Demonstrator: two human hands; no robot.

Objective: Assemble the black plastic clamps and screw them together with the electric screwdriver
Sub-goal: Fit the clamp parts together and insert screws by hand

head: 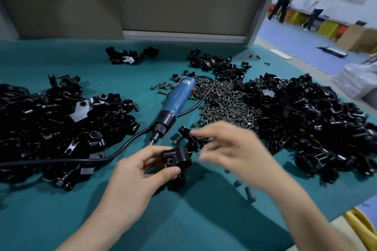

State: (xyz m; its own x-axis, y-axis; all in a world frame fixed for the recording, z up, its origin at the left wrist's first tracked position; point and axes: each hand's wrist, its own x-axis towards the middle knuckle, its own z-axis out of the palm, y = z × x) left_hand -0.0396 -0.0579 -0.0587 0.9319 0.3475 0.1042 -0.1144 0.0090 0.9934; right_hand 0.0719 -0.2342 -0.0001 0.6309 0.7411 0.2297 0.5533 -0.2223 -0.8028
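Fingers (152, 154) of the left hand (136, 173) are curling round a black plastic clamp (178, 159), thumb underneath, holding it just above the teal felt-like table cover (61, 220); the piece is looking smooth and blocky, with a round hole facing up. The right hand (230, 149) is hovering just beside it, motion-blurred, fingertips sitting by a few loose clamp halves (188, 135); whether they are pinching anything I cannot tell. The electric screwdriver (175, 102), blue barrel with a black collar, is lying just beyond both hands, bit pointing toward them, its black cable (122, 152) trailing off left. Dull metal screws (226, 106) are lying heaped to its right. Glossy black clamp parts are sitting in a left heap (57, 128) and a right heap (306, 124). Far off, yellow crates (326, 27) are standing by a wall, contents too distant to make out
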